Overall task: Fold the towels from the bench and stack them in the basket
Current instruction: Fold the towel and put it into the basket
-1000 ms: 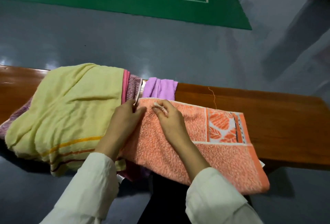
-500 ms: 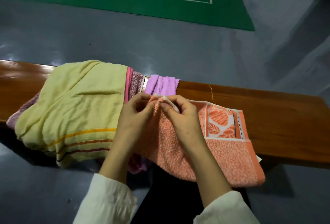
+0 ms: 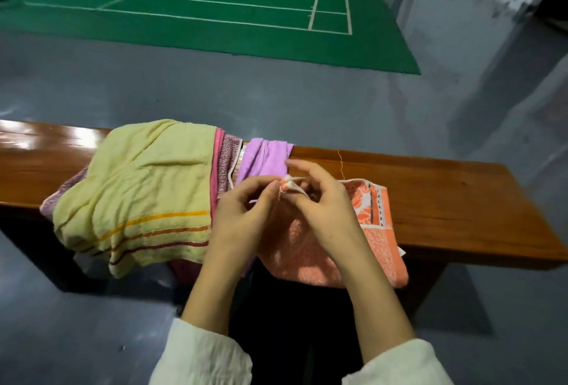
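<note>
An orange patterned towel (image 3: pixel 373 231) lies across the wooden bench (image 3: pixel 455 200) and hangs over its near edge. My left hand (image 3: pixel 242 212) and my right hand (image 3: pixel 325 203) both pinch its far left corner, lifted a little off the bench. To the left a yellow towel (image 3: pixel 141 191) with orange and maroon stripes drapes over a maroon towel (image 3: pixel 226 163). A purple towel (image 3: pixel 264 158) lies between the pile and my hands. No basket is in view.
The bench runs across the view on a grey floor (image 3: pixel 276 92). A green court mat (image 3: pixel 199 6) with white lines lies beyond. The bench's right end (image 3: pixel 507 215) is bare wood. A loose thread (image 3: pixel 340 163) sticks up from the orange towel.
Both hands went from pressing on the orange towel's corner to pinching it and lifting it off the bench. The view has tilted up a little.
</note>
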`<state>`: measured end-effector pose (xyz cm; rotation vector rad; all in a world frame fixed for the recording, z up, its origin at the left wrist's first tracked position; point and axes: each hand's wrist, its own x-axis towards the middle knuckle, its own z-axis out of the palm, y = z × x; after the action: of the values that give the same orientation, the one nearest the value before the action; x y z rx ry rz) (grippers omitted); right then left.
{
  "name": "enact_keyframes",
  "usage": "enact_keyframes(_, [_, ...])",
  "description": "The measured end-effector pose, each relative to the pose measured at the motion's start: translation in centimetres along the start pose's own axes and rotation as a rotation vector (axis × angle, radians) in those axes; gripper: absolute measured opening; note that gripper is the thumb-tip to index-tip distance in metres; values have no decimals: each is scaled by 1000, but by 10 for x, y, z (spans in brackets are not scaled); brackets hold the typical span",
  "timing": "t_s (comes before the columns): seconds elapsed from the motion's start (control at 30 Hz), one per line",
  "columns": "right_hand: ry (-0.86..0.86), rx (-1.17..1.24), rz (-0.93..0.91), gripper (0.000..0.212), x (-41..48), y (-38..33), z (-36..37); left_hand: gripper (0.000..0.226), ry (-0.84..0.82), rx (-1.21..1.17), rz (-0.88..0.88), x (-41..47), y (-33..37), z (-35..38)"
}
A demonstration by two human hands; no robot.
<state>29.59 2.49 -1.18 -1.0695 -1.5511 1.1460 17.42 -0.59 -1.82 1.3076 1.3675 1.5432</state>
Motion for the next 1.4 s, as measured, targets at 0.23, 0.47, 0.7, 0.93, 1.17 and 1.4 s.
enact_keyframes(0.23, [127,-47,-20,23,-6,-3,-17,40,-90,287,126,-8,-14,-4])
enact_keyframes(0.47, [293,53,-32,24,-3,-2,-33,9,-149,582,274,-9,-36,-30])
enact_keyframes(0.7, [371,51,-31,24,1,1,-43,18,-73,593,281,-8,-37,-46])
enact_keyframes(0.93, [440,88,-62,28,10,-3,-49,34,7,532,264,6,-14,-37])
enact_keyframes(1.17, [618,-76,-211,19,20,-30,-66,13,16,363,265,49,29,-15])
enact_keyframes(1.4, [701,-51,-269,30,18,-66,-77,13,65,23,221,51,76,21])
